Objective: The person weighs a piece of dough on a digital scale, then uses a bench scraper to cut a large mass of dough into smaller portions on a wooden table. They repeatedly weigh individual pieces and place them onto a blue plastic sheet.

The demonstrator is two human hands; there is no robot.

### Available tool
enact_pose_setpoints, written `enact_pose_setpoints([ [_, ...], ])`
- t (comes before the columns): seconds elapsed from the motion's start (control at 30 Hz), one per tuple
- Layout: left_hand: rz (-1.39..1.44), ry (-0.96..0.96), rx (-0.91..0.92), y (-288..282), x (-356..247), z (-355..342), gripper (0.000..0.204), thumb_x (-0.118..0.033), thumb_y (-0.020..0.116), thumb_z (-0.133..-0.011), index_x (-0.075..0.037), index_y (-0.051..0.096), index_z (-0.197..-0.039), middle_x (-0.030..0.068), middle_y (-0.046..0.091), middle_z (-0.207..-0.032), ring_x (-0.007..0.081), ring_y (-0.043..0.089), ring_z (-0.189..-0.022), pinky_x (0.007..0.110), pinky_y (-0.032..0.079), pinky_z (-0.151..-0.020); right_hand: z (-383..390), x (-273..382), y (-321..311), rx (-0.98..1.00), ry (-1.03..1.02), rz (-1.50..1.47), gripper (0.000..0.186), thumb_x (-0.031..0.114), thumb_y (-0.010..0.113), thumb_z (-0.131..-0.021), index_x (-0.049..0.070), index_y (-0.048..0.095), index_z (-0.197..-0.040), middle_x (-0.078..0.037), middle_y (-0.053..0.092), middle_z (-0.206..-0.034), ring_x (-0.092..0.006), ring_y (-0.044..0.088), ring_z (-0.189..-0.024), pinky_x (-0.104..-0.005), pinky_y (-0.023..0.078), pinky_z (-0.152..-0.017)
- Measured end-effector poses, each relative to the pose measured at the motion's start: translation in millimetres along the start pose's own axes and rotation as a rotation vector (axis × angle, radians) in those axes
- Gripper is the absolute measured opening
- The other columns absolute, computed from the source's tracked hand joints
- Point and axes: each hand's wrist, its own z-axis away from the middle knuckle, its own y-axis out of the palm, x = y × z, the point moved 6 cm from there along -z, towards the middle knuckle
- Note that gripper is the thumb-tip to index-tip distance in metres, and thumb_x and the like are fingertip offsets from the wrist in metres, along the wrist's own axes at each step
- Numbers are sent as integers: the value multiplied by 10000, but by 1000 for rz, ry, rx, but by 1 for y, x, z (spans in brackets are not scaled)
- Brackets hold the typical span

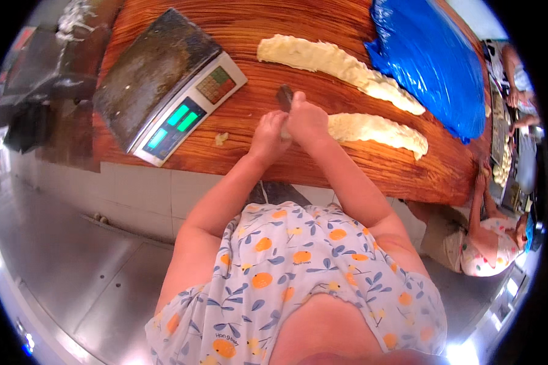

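Note:
My right hand [305, 121] is closed on a dark blade-like scraper [284, 97], held at the left end of a pale dough strip [377, 134] on the wooden table. Beside it, my left hand [268, 137] has its fingers curled on a piece of dough [284, 132], which is mostly hidden under them. A second long dough strip [341, 67] lies farther back, parallel to the first. A small dough scrap [221, 139] rests left of my left hand, near the scale.
A scale [158, 79] with a dark platform occupies the table's [274, 18] left part. Blue plastic sheeting [432, 67] covers the back right. Co-workers [487, 243] are at the far right beside trays of small pale pieces [502, 158]. Dark equipment [27, 121] stands at the left.

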Motion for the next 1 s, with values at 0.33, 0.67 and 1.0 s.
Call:
enact_pose_setpoints([
  [0.33, -228, -181, -782, -219, 6, -25, 660, -223, 831, -747, 20, 522, -1277, 179, 590, -1209, 314, 585, -1087, 386, 470, -943, 19, -7, 9, -59, -108, 86, 246, 137, 571, -870, -10, 447, -1023, -220, 659, -761, -419, 663, -737, -506, 518, -660],
  [0.67, -266, -287, -257, -88, 49, 80, 170, -157, 629, -871, -44, 651, -996, 183, 587, -975, 375, 597, -932, 453, 500, -779, 21, 12, 10, -82, -233, 124, 188, 109, 557, -868, 6, 468, -998, -212, 658, -732, -405, 662, -678, -497, 520, -609],
  [1.0, 1, -345, -424, -107, 51, 72, 147, -40, 647, -861, -26, 659, -1007, 142, 599, -1008, 313, 624, -925, 361, 512, -772, 20, 48, 30, -49, -378, 56, 326, 185, 640, -850, 20, 453, -1059, -217, 654, -727, -414, 656, -679, -512, 520, -602],
])
